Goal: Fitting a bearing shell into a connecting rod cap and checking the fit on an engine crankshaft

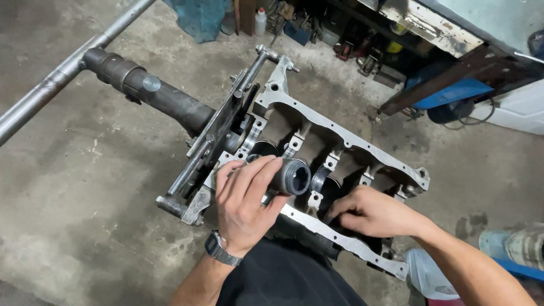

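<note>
Head view: my left hand [245, 198] grips a grey piston [290, 176], fingers wrapped round its skirt, open end facing right, just above the near rail of the engine block [340, 127]. My right hand [371, 214] rests on the same rail, fingers curled into the block; I cannot tell whether they hold anything. Block is bolted to a stand arm [158, 93] over the concrete floor [85, 187].

One engine block [340, 133], one piston [292, 177], two hands [243, 198].
</note>
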